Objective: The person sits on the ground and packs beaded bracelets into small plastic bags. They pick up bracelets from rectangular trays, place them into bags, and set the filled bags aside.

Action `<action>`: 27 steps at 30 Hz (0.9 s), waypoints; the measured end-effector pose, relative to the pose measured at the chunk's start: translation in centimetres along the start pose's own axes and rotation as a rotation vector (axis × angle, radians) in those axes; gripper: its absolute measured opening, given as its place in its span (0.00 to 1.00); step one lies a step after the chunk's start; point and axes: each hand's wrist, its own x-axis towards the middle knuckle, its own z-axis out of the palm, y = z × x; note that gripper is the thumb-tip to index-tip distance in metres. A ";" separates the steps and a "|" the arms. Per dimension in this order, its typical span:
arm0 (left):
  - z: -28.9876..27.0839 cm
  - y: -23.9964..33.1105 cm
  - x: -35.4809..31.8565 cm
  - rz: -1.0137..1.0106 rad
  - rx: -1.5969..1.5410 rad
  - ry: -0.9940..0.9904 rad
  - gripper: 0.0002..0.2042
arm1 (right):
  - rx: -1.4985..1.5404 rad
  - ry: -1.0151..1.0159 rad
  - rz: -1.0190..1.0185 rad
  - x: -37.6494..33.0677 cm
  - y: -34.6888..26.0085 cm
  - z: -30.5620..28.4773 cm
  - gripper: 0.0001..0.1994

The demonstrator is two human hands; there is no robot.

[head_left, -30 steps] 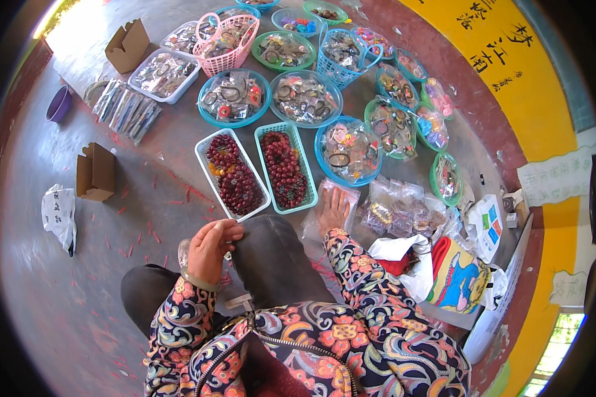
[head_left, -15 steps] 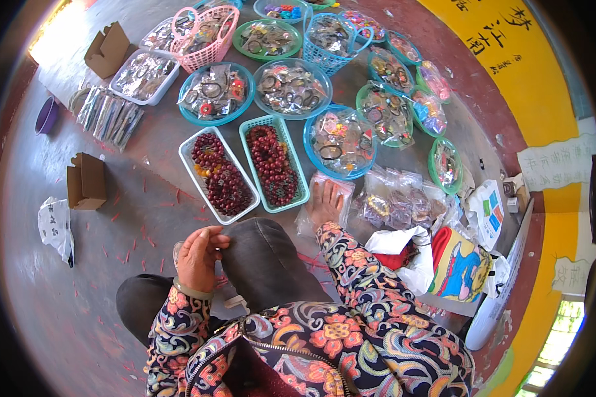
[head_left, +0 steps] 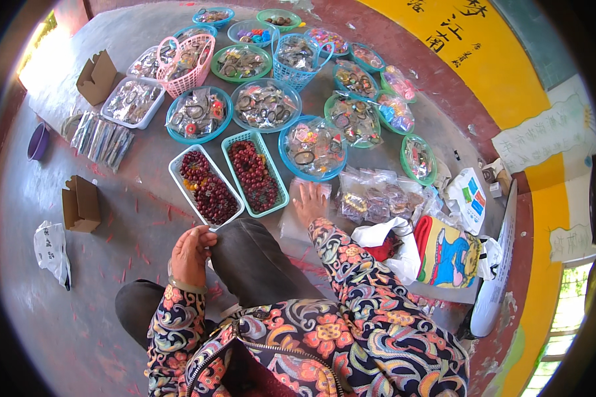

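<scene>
My right hand [head_left: 310, 205] lies with its fingers spread on a stack of clear plastic bags [head_left: 291, 224]. My left hand [head_left: 191, 257] is raised beside my knee, its thumb and fingertips pressed together; anything between them is too small or hidden to make out. Beyond the knee are two long plastic baskets, a white one [head_left: 174, 173] and a pale green one [head_left: 284, 200], both filled with dark red bead bracelets. A blue bowl [head_left: 286, 167] of bagged trinkets stands just past my right hand. To its right lie several bagged bracelets [head_left: 377, 196].
Bowls and baskets of packaged trinkets crowd the far floor, among them a pink basket [head_left: 179, 85] and a blue handled basket [head_left: 295, 79]. A cardboard box [head_left: 81, 206] and a white bag [head_left: 51, 251] are at left. A colourful folded cloth [head_left: 449, 253] lies at right.
The whole view has shifted, so the bowls and baskets appear further left and somewhat lower. My right hand stays flat on the bags, and my left hand keeps its pinched shape near the knee.
</scene>
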 end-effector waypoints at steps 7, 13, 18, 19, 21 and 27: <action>0.1 0.0 -0.4 0.034 0.061 0.030 0.12 | 0.180 0.154 -0.078 -1.4 5.5 -5.1 0.15; 3.0 0.1 -1.5 0.742 0.861 -0.219 0.11 | -0.097 0.327 0.142 -2.7 16.4 -8.8 0.14; 4.9 -1.2 -2.3 0.950 1.366 -0.369 0.18 | -0.267 0.127 0.282 -1.6 20.0 -10.7 0.16; 4.9 -1.2 -2.1 0.950 1.370 -0.368 0.19 | -0.285 0.042 0.303 -1.1 20.1 -11.0 0.16; 4.9 -1.5 -1.9 0.950 1.376 -0.365 0.20 | -0.268 -0.005 0.328 -0.6 19.8 -11.1 0.16; 5.5 -1.5 -1.7 0.969 1.396 -0.353 0.20 | -0.224 -0.087 0.280 0.7 20.9 -10.0 0.13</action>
